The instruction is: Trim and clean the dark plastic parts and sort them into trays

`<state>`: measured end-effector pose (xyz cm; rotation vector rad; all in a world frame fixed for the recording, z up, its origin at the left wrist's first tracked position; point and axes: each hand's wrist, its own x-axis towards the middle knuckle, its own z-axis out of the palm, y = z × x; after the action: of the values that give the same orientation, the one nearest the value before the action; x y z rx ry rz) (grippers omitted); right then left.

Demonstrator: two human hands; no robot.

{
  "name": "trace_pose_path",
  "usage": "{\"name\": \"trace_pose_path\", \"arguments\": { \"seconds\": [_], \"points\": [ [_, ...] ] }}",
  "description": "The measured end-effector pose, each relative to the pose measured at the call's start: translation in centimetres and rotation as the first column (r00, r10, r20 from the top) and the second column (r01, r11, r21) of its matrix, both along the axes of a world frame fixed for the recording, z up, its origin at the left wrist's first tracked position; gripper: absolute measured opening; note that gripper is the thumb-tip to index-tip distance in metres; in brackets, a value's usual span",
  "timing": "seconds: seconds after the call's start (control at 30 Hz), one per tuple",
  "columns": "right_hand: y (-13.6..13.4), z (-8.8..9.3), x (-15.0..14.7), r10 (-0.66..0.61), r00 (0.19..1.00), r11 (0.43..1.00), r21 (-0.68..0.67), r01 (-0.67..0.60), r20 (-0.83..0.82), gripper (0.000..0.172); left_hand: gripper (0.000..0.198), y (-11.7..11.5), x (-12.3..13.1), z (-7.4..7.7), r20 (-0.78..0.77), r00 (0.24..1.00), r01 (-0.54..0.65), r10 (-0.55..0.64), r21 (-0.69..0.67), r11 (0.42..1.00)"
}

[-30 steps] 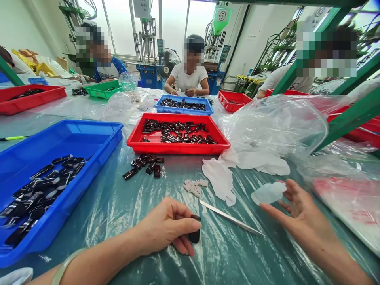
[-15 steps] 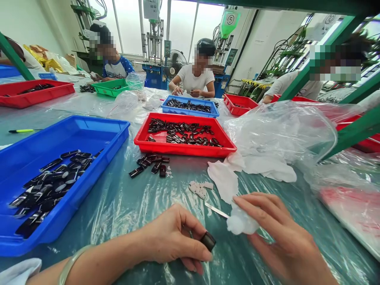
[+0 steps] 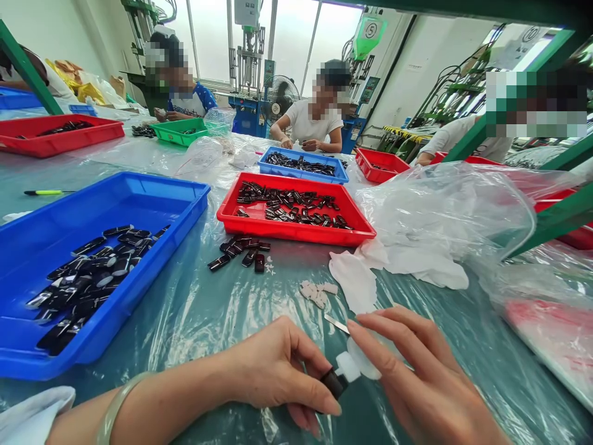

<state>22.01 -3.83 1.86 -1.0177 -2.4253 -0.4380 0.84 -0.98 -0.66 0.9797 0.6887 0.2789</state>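
My left hand [image 3: 282, 371] is closed around a small black part [image 3: 334, 382], pinched between thumb and fingers near the table's front edge. My right hand [image 3: 412, 377] pinches a white wipe [image 3: 356, 364] and presses it against the end of that black part. Metal tweezers [image 3: 336, 324] lie on the table just behind the two hands, partly hidden by my right fingers. A small heap of the same black parts [image 3: 241, 252] lies on the plastic sheet in front of a red tray [image 3: 287, 231] that holds many more.
A blue tray [image 3: 152, 204] with black parts stands at the left. White cloths [image 3: 356, 281] and small white scraps [image 3: 315, 292] lie mid-table, crumpled clear bags [image 3: 445, 204] at the right. Three other people sit at the far side with blue [image 3: 303, 173], green [image 3: 178, 133] and red trays.
My right hand picked up the white wipe from the table and brought it left onto the black part. My left hand turned the part's end toward the right hand.
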Motion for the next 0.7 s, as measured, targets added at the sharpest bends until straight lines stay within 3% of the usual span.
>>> {"name": "trace_pose_path", "arguments": {
  "seconds": [0.7],
  "points": [
    [-0.37,-0.04,0.02,0.024,0.999,0.997,-0.076,-0.027,-0.034,0.033,0.019,0.05,-0.15,0.86,-0.043,0.998,0.036,-0.036,-0.001,0.999]
  ]
}}
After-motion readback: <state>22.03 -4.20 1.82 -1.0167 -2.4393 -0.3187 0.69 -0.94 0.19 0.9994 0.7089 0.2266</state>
